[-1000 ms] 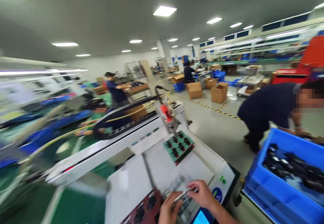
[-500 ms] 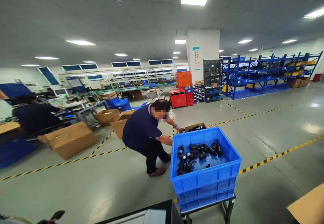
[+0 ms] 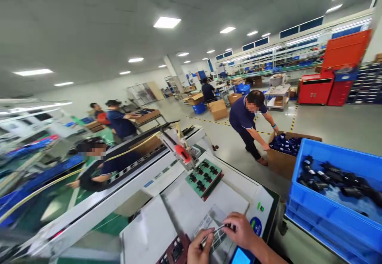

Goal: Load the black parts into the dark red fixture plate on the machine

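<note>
Low in the head view, my left hand (image 3: 200,246) is closed, thumb and fingertip pinching one end of a thin pale piece (image 3: 219,228), like a strip or wire. My right hand (image 3: 243,231) is closed around a small black part at its other end; the exact kind is unclear. Both hands are over the white machine top, above a printed sheet (image 3: 205,226). Beyond them lies a green fixture plate (image 3: 193,184) holding several small black parts. A dark red fixture (image 3: 163,261) with black parts is partly visible left of my left hand.
A red-and-white machine head (image 3: 182,152) stands behind the green plate. On the right is a blue crate (image 3: 337,208) with black parts. A co-worker (image 3: 246,116) bends over a cardboard box (image 3: 282,164). A lit screen (image 3: 240,257) sits below my right hand.
The view has swung left and down onto the machine top, and both my hands have come into sight holding the thin piece. The co-worker and crate now appear farther right.
</note>
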Available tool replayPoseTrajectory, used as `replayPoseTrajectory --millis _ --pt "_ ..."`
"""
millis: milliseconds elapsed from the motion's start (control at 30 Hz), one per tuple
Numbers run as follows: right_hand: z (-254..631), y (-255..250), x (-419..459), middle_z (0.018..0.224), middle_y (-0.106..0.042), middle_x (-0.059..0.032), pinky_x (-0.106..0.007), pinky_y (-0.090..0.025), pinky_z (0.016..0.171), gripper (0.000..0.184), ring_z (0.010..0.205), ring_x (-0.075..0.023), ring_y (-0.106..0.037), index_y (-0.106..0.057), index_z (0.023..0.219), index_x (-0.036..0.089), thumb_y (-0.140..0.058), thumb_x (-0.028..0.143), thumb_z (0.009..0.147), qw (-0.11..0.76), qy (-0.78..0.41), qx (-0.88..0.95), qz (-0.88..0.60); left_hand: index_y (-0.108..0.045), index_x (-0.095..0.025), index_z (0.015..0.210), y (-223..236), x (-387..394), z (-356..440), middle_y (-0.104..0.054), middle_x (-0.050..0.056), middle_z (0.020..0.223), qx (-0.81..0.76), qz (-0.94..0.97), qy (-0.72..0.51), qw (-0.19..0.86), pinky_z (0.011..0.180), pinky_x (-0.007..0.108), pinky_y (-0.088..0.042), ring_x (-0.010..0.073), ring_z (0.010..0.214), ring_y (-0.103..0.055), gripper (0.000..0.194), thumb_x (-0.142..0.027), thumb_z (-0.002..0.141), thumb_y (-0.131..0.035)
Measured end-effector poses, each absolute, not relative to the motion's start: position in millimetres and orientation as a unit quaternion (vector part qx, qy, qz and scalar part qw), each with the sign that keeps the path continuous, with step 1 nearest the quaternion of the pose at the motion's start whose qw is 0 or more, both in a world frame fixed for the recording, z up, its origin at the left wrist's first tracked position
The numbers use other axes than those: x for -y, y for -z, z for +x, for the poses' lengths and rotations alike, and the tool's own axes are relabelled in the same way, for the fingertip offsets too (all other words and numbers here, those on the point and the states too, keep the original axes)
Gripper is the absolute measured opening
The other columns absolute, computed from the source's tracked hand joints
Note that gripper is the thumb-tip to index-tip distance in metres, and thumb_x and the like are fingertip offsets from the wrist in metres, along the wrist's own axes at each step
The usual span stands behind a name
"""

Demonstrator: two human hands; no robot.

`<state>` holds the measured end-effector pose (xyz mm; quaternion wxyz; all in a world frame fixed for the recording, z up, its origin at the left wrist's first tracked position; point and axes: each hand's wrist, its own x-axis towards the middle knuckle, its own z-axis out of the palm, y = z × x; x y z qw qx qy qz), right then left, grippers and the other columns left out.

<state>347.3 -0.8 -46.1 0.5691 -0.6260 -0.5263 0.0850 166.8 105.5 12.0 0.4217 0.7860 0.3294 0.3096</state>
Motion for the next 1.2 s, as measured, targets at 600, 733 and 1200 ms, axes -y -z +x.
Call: replayPoseTrajectory --millis 600,733,1200 --pt "348.6 19.4 13.0 0.086 -0.080 -0.0046 -0.027 -0.058 0.065 0.016 0.079 -0.0221 -0.076 -0.082 0.101 0.022 -0.070 0.024 0.090 0.568 -0.235 0.500 -0.610 -0.089 -0.030 0.103 -7.6 -87.8 163.9 -0.086 0.011 0.097 -0.362 0.769 -0.314 0.424 0.094 0.045 -0.065 0.0320 0.097 -0.079 0.044 -0.067 0.091 -0.069" --pt "350.6 13.3 12.4 0.078 -0.080 -0.0036 -0.026 -0.057 0.064 0.014 0.074 -0.0217 -0.076 -0.082 0.085 0.020 -0.072 0.027 0.090 0.569 -0.276 0.475 -0.612 -0.089 -0.029 0.105 -7.1 -86.6 163.6 -0.084 0.011 0.095 -0.360 0.769 -0.312 0.425 0.088 0.041 -0.065 0.0310 0.095 -0.078 0.044 -0.065 0.092 -0.068" --pt "363.1 13.4 27.7 0.139 -0.075 -0.0084 -0.055 -0.062 0.100 0.032 0.120 -0.0335 -0.072 -0.082 0.120 0.037 -0.063 0.020 0.101 0.479 -0.082 0.663 -0.570 -0.082 -0.021 0.096 -12.8 -82.7 165.3 -0.083 0.010 0.095 -0.416 0.731 -0.292 0.455 0.089 0.041 -0.060 0.0314 0.093 -0.075 0.058 -0.075 0.089 -0.065"
